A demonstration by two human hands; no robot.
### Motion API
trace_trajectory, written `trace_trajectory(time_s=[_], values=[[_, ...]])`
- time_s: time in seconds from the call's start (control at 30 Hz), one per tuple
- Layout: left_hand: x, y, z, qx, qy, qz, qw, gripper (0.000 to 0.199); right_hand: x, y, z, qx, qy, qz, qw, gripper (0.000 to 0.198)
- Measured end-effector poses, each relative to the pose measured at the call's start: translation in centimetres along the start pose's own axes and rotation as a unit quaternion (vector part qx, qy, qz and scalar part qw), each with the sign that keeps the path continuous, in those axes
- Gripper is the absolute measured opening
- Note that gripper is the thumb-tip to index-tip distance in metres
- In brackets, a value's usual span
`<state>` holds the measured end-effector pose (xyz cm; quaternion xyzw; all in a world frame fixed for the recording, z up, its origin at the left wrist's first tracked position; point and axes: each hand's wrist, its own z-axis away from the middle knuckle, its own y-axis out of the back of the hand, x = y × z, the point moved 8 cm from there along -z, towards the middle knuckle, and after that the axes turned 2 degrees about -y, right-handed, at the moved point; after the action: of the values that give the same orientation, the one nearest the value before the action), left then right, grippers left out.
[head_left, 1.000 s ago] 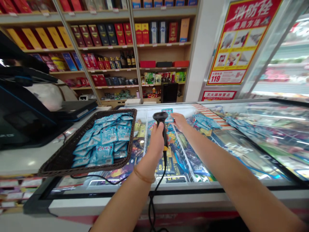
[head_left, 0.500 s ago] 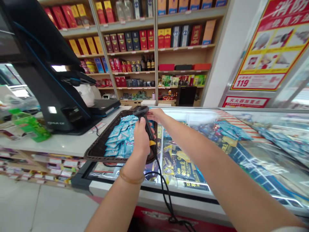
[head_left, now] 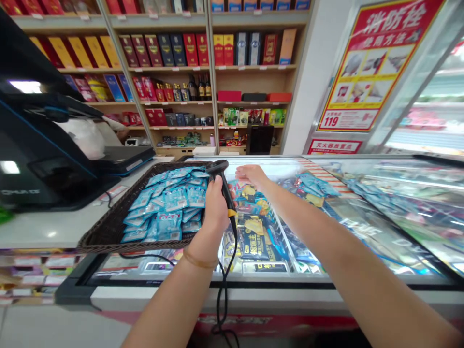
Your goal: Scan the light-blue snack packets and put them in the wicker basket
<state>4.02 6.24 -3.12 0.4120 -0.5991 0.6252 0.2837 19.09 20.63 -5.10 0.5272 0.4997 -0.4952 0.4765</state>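
While my left grip (head_left: 215, 205) holds the scanner (head_left: 225, 192), my right grip (head_left: 253, 176) is bare over the freezer (head_left: 308, 293)

Nearest me, a band (head_left: 201, 260) circles my left wrist, and a black cable (head_left: 225, 278) drops from the scanner past the freezer's front edge. I have my left fingers wrapped around the handle, the scanner's head uppermost; whether it touches the basket (head_left: 145, 247) beside it, I cannot tell. Just right of it, my other fingers reach out loosely, slack and holding nothing. Blue packets (head_left: 168, 205) lie heaped and overlapping in the basket, at the freezer's left end. Between my forearms, bags (head_left: 257, 239) show through the glass. Farther right lies another blue bunch (head_left: 315, 185). Beyond the basket, to the left, a black till (head_left: 43, 154) stands on the white surface (head_left: 32, 232). Behind it all, shelves (head_left: 253, 80) carry boxes (head_left: 181, 50), and a red-and-yellow poster (head_left: 377, 67) hangs to the right.
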Motion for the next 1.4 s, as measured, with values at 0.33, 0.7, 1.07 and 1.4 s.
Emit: trace_trajectory(time_s=[0.33, 0.7, 1.07, 1.4], values=[[-8.2, -6.6, 1.7, -0.116, 0.05, -0.014, 0.992, 0.042, 3.7, 23.8, 5.2, 0.273, 0.087, 0.28, 0.916, 0.023], [-10.5, -4.5, 1.3, -0.101, 0.063, -0.05, 0.992, 0.045, 8.1, 31.6, 6.1, 0.344, -0.06, 0.429, 0.833, 0.04], [-10.2, -4.6, 1.8, -0.113, 0.064, -0.063, 0.99, 0.043, 1.1, 24.8, 7.2, 0.251, 0.267, 0.38, 0.85, 0.019], [-10.7, -4.6, 2.0, -0.117, 0.086, -0.075, 0.987, 0.046, 4.9, 18.6, 5.9, 0.031, 0.199, 0.295, 0.934, 0.026]])
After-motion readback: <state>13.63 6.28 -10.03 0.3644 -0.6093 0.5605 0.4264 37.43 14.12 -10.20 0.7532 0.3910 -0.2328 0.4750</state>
